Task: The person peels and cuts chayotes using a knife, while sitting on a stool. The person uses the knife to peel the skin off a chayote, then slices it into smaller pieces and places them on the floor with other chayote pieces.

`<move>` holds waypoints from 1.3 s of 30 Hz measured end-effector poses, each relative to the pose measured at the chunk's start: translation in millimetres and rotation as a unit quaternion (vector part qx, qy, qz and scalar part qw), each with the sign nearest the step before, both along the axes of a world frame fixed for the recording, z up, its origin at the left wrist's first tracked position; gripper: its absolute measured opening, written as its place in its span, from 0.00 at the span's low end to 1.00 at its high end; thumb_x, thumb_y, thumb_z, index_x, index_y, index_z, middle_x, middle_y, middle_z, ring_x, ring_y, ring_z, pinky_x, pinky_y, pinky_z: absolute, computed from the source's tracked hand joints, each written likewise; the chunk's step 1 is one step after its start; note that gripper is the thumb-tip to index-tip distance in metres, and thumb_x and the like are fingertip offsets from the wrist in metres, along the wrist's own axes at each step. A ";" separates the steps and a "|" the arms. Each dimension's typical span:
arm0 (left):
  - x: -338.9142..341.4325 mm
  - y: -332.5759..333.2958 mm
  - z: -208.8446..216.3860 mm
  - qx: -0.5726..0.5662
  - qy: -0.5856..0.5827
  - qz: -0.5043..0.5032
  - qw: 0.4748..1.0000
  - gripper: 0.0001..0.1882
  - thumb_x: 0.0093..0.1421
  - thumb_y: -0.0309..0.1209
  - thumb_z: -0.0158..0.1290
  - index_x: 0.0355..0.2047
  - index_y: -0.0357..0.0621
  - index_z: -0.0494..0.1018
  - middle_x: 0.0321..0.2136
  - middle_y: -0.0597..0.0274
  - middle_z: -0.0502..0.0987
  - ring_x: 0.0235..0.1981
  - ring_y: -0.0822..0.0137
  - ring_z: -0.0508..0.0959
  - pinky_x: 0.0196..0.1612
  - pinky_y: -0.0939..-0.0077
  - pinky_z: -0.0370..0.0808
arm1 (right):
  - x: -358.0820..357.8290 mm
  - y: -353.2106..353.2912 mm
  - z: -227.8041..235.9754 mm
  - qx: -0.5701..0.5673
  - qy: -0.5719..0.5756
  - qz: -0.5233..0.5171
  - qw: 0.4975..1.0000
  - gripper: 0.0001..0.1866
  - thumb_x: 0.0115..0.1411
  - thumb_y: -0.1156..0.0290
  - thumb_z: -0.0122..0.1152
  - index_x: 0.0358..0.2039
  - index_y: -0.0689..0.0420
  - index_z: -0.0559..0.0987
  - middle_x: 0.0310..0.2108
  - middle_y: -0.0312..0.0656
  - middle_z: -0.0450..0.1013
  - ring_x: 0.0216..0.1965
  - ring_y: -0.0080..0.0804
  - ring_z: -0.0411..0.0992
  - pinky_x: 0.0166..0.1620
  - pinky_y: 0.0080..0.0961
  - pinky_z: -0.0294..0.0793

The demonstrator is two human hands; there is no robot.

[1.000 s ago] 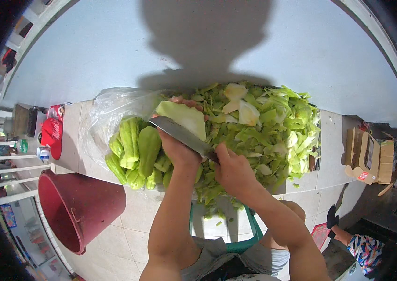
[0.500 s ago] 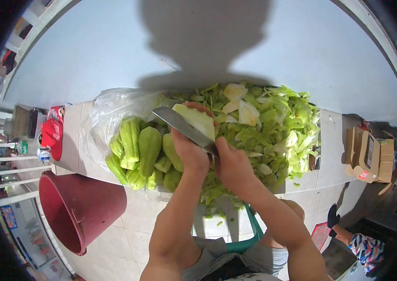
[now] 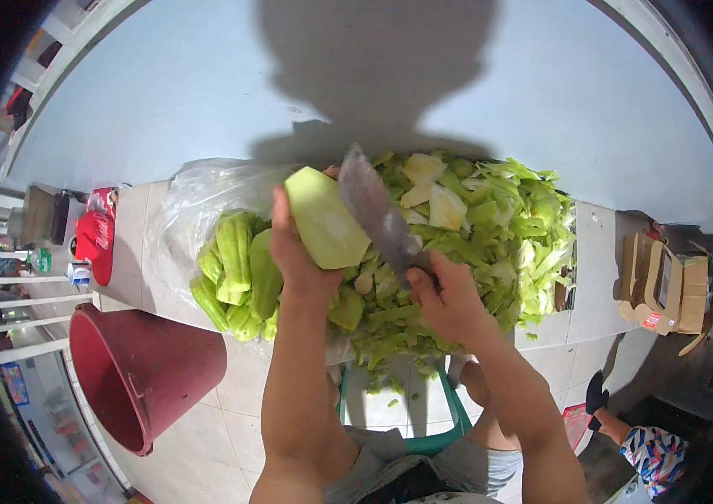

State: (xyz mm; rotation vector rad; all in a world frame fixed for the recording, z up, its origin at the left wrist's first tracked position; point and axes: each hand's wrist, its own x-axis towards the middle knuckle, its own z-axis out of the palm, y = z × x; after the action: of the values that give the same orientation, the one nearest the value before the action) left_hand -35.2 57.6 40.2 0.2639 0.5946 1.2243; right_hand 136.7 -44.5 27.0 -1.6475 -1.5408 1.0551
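My left hand holds up a pale, peeled green papaya, its fingers wrapped round the left side and lower end. In my right hand is the handle of a broad-bladed knife. The blade points up and to the left, just right of the papaya and seemingly apart from it. Several unpeeled green papayas lie to the left of my left hand. Beneath and right of the knife spreads a big heap of green peelings, with some pale cut pieces on top.
Clear plastic sheeting lies by the unpeeled papayas, against the pale wall. A dark red bucket lies tilted at the left, near a red cap. At the right are an opened cardboard box and another person's leg. A green frame stands between my legs.
The knife has come off the papaya and swung upright to the right. My left hand has turned the papaya and moved it left. My right hand has shifted right and down.
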 end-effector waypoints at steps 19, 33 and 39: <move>13.4 -13.8 -4.0 -0.032 0.018 -0.054 0.998 0.32 0.60 0.61 0.44 0.50 0.46 0.69 0.43 0.59 0.75 0.44 0.60 0.76 0.47 0.60 0.75 | -6.6 6.2 -6.6 0.013 0.062 -0.018 0.998 0.11 0.63 0.68 0.54 0.34 0.63 0.68 0.16 0.52 0.68 0.17 0.52 0.68 0.23 0.38 0.64; 22.4 -24.4 4.6 -0.016 0.064 -0.102 0.993 0.33 0.64 0.58 0.39 0.54 0.42 0.66 0.46 0.55 0.75 0.45 0.59 0.77 0.50 0.63 0.74 | -18.7 5.6 4.1 -0.019 0.106 -0.071 0.992 0.11 0.63 0.68 0.52 0.37 0.65 0.68 0.18 0.51 0.70 0.18 0.50 0.69 0.24 0.37 0.66; 28.1 -22.7 -4.4 -0.062 0.016 -0.071 0.995 0.31 0.64 0.57 0.39 0.52 0.42 0.68 0.43 0.56 0.76 0.43 0.61 0.78 0.48 0.64 0.75 | -14.7 6.2 0.5 -0.027 0.088 -0.045 0.995 0.15 0.61 0.66 0.57 0.39 0.65 0.69 0.19 0.50 0.71 0.18 0.43 0.70 0.25 0.34 0.67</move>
State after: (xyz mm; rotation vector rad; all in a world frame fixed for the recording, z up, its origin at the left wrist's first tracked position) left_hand -7.1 34.8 35.8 0.2169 0.6656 1.0437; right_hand 122.1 -38.3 27.6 -1.5980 -1.3233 1.1692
